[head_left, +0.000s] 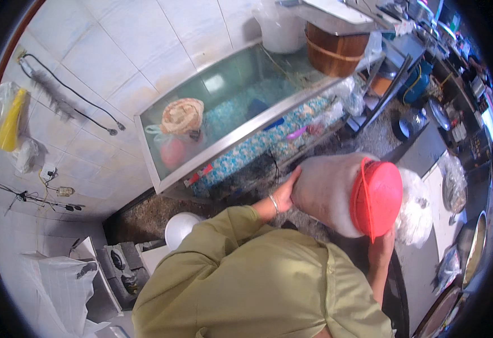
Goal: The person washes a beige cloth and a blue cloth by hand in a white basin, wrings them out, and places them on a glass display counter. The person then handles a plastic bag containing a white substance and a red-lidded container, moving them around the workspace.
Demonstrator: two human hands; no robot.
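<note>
Tilted on its side before my body is a large translucent plastic jar (324, 192) with a red screw lid (379, 198) and a thin red carrying loop. My left hand (283, 195), with a bracelet at the wrist, presses against the base end of the jar. At the lid end, my right hand (381, 247) supports it from below; the lid covers part of those fingers. The jar's contents are hard to make out through its cloudy wall. Just past the lid lies a bunched white plastic bag (415, 209).
A glass-topped table (229, 141) with a metal rim runs along the tiled wall, bearing a wooden bucket (335, 48) and a white bucket (278, 27). At right is a counter (430, 186) with a wrapped bundle (454, 183). Grey blocks (124, 270) stand lower left, near a white round container (181, 228).
</note>
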